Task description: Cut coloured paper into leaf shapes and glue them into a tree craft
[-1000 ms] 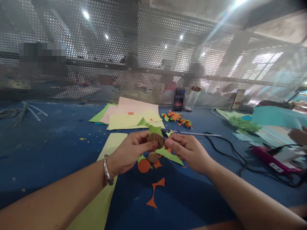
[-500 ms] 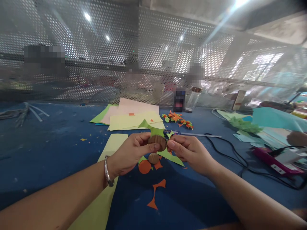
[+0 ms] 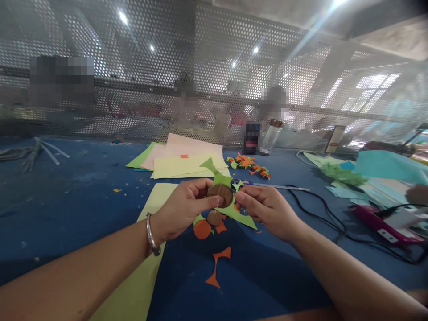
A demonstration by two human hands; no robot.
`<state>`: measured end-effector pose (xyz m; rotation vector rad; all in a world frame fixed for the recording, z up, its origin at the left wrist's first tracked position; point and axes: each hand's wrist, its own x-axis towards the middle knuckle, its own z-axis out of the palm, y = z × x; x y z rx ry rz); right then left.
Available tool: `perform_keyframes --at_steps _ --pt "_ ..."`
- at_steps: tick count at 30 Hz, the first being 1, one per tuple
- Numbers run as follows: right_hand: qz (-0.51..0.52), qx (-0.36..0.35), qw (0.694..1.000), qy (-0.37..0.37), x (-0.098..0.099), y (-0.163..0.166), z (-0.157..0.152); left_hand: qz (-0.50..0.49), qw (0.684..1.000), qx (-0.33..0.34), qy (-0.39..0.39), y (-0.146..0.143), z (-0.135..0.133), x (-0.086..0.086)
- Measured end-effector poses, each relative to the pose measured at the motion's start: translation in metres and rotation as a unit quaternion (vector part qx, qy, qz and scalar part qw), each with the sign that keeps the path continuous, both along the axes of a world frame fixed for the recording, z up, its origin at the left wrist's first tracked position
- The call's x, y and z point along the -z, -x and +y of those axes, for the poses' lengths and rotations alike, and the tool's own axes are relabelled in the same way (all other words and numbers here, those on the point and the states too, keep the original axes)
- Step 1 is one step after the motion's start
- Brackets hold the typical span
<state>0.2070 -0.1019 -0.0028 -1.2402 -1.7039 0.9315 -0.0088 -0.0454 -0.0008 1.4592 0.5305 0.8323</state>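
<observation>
My left hand (image 3: 182,208) pinches a round brown wooden disc (image 3: 220,194) against a piece of green paper (image 3: 230,209) held above the blue table (image 3: 83,200). My right hand (image 3: 267,208) is closed on the green paper's right side, and a scissor handle shows just behind its fingers. Below the hands, a second brown disc (image 3: 214,217) lies on the table beside an orange paper circle (image 3: 202,229) and orange offcuts (image 3: 217,267).
A yellow-green sheet (image 3: 147,249) runs under my left wrist. Stacked pale sheets (image 3: 183,162) and coloured scraps (image 3: 249,165) lie farther back, before a perforated metal screen. Black cables (image 3: 321,214), a pink device (image 3: 381,225) and teal paper (image 3: 384,167) sit right, near another person's hand (image 3: 417,194).
The hands have stayed in place; the disc and green paper have turned slightly and risen a little between my fingers.
</observation>
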Motion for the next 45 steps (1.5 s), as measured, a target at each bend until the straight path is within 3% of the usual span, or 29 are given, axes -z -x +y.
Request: perform_keyframes --at_steps 29,45 --pt "-0.027 -0.003 0.999 -0.026 -0.0021 0.0007 -0.0006 0.009 0.999 0.026 0.023 0.0031 0.0001 -0.0039" --pt "-0.019 -0.007 0.999 -0.041 0.0005 -0.0026 0.0018 0.018 1.000 -0.020 0.016 0.0033 0.0035 -0.0053"
